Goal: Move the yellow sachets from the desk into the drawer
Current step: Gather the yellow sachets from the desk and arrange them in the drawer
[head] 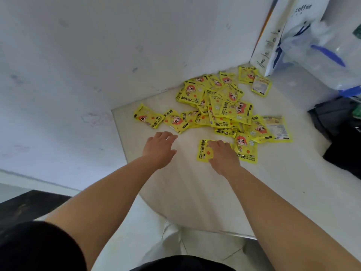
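Yellow sachets (pixel 224 106): heaped loose on the pale bench (pixel 195 192) toward its far corner, overlapping and pointing every way, no common long axis; most printed face up, two at the right side of the heap turned back side up. Three more in a row leading left from the heap to the left edge of the bench, long axes roughly along the row. Single sachet (pixel 202 153): lying flat, apart from the heap on its near side, partly covered, so long axis not readable. Next sachet (pixel 246 149): just beside it on the right, long axis running near to far, cartoon head at the far end, lettering at the near end. Right hand (pixel 222 155): palm down on the single sachet, fingers laid over it, grip apart, not closed round it. Left hand (pixel 160 147): palm down over bare bench just short of the row, fingers spread, grip apart, holding nothing; contact with the surface not readable. Bare bench surface wide on the near side of both hands, out to a rounded near-left corner. Wall (pixel 78 55) close along the far left of the heap. Paper bag (pixel 277 40) printed "coffee" standing at the far right, close to the heap's far end; plastic bag (pixel 322 61) with blue handles just beside it; dark bag (pixel 340 122) on the right, narrowing the room there.
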